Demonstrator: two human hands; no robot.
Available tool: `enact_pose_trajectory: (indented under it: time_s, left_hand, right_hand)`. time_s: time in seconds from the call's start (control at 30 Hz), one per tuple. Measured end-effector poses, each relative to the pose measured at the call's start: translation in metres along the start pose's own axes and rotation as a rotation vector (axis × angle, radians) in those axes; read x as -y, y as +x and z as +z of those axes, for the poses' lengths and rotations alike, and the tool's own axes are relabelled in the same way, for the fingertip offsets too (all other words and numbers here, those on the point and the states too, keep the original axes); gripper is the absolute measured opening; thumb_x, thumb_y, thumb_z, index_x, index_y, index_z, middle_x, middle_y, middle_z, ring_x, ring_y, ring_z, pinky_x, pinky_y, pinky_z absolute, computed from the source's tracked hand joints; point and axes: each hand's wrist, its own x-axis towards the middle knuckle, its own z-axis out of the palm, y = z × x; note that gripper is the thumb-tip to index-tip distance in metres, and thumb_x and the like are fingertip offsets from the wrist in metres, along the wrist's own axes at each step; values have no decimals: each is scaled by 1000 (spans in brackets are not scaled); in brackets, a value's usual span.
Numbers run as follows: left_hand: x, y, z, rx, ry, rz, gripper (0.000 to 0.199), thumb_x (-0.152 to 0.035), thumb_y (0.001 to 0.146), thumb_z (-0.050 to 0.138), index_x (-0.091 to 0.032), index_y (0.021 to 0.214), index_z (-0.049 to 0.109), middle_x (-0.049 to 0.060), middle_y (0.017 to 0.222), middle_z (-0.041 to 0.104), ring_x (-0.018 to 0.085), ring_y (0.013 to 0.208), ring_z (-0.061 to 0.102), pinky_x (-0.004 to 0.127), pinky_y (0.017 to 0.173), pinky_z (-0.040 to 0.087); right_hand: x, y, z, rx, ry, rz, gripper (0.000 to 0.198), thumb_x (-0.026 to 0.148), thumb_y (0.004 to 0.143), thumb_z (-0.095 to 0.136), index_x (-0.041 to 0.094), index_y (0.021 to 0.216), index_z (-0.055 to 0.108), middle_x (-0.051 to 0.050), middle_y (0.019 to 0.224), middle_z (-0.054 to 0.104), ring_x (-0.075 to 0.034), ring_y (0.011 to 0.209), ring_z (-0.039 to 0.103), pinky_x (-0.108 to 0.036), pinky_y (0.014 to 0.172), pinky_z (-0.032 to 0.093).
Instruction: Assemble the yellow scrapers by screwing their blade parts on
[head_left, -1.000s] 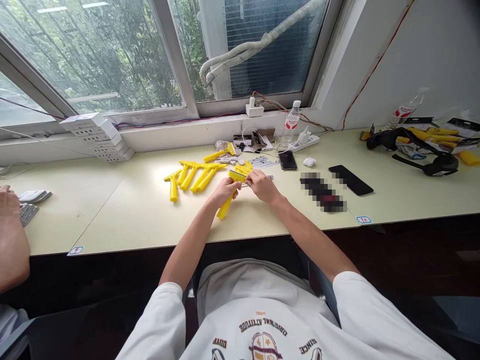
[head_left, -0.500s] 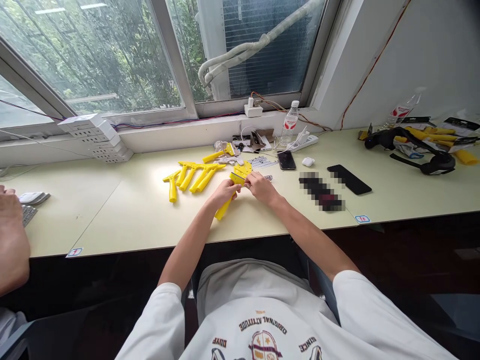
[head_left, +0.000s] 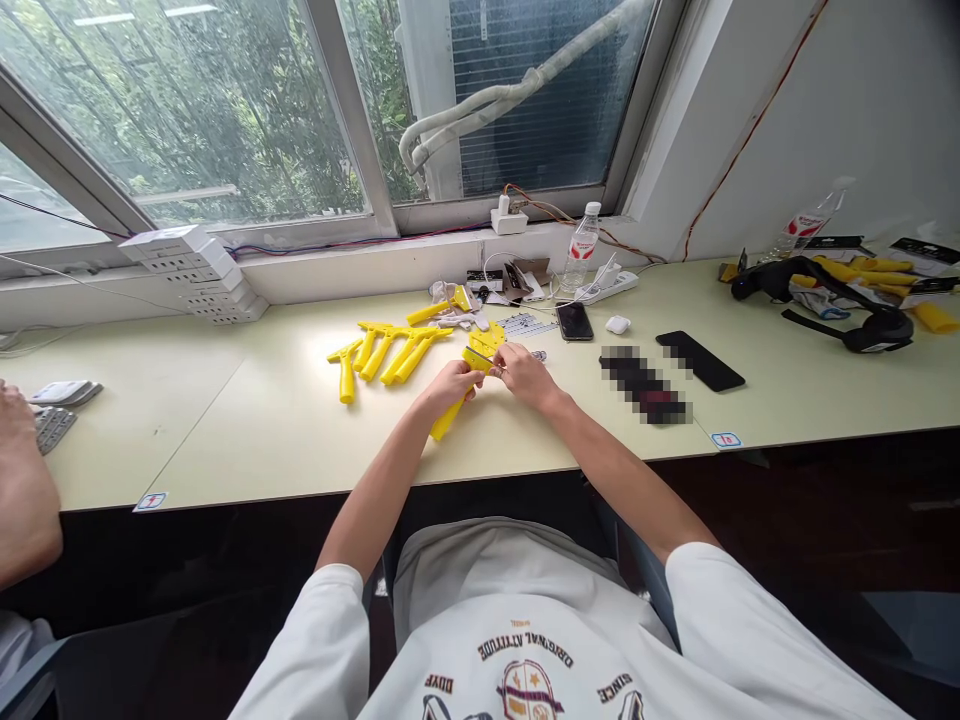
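My left hand is wrapped round a yellow scraper whose handle slants down toward the table's front edge. A thin dark blade strip shows along its head. At the right end of that head, my right hand has its fingers pinched together; whatever small thing lies in them is hidden. Just beyond the hands are loose yellow plates and several thin metal strips. Several yellow handles lie to the left, and another yellow scraper with a metal edge rests on a pale glove.
A phone, a white earbud case and a black flat pad lie to the right. A water bottle and a power strip stand near the window. At far left is another person's arm.
The view has shifted very slightly. Both hands stay at the scraper's head, with no clear change of grip. The other person's hand at far left has moved a little.
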Motion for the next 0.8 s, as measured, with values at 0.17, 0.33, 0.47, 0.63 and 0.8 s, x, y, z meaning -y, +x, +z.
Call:
enact_pose_trajectory:
  time_s: [0.17, 0.33, 0.47, 0.63, 0.8]
  left_hand:
    - [8, 5, -7, 47, -66, 9, 18, -26, 93, 81, -17, 85, 69, 2, 78, 64, 10, 56, 57, 26, 54, 45]
    - [7, 3, -9, 93, -206, -36, 22, -31, 91, 87, -17, 95, 70, 4, 88, 69, 9, 56, 55, 26, 53, 46]
    - [5, 1, -5, 81, -317, -74, 25, -27, 88, 89, -18, 95, 67, 3, 85, 68, 8, 55, 53, 25, 52, 45]
    - [2, 1, -6, 9, -449, -79, 29, -23, 88, 88, -20, 93, 59, 2, 85, 67, 8, 53, 52, 24, 49, 43]
    - [4, 5, -14, -53, -503, -59, 28, -21, 89, 85, -21, 93, 57, 2, 86, 67, 7, 53, 51, 23, 49, 43]
  right_hand:
    - [-3, 6, -6, -57, 182, 126, 22, 29, 89, 85, 25, 90, 64, -7, 100, 74, -27, 97, 65, -39, 84, 51]
    - [-7, 8, -4, -43, 478, 309, 34, 50, 79, 87, 25, 89, 65, 0, 86, 69, -20, 80, 60, -35, 75, 48]
    - [-10, 13, -2, -80, 604, 345, 38, 55, 78, 83, 25, 94, 67, -1, 90, 71, -21, 82, 63, -35, 76, 54]
    - [-37, 15, -18, -291, 347, 416, 27, 40, 93, 68, 22, 113, 71, -13, 117, 77, -31, 112, 71, -48, 104, 59]
    - [-69, 3, -31, 14, -94, 404, 45, 24, 84, 82, 25, 130, 80, -18, 146, 73, -43, 141, 60, -61, 123, 49]
